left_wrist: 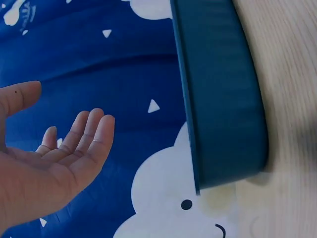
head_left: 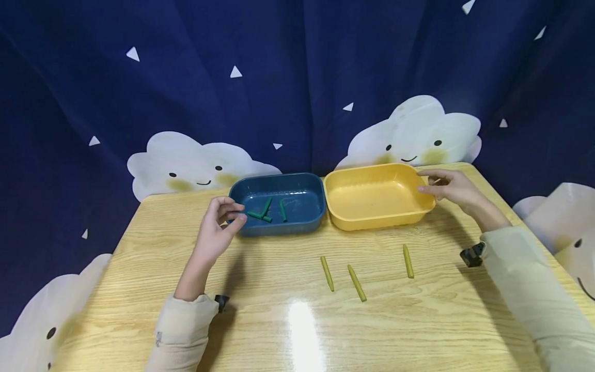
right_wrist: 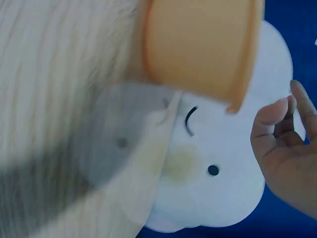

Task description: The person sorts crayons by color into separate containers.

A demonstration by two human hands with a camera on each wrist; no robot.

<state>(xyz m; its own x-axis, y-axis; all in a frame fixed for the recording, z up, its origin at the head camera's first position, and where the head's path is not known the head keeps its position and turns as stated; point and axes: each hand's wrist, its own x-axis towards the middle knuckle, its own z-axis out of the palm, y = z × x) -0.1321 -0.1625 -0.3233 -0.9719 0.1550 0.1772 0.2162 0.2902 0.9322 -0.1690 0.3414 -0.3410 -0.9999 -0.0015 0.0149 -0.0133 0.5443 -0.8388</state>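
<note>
My left hand is raised beside the left end of a dark blue plastic basin, its fingers loosely bent and holding nothing. The left wrist view shows a gap between this hand and the basin's wall. Inside the blue basin lie three green crayons. My right hand hovers at the right end of a yellow basin, thumb and fingers apart with nothing between them. In the right wrist view that hand stands off from the yellow wall.
Three yellow-olive crayons lie on the wooden table in front of the yellow basin: a left one, a middle one and a right one. Behind the basins hangs a dark blue curtain with clouds.
</note>
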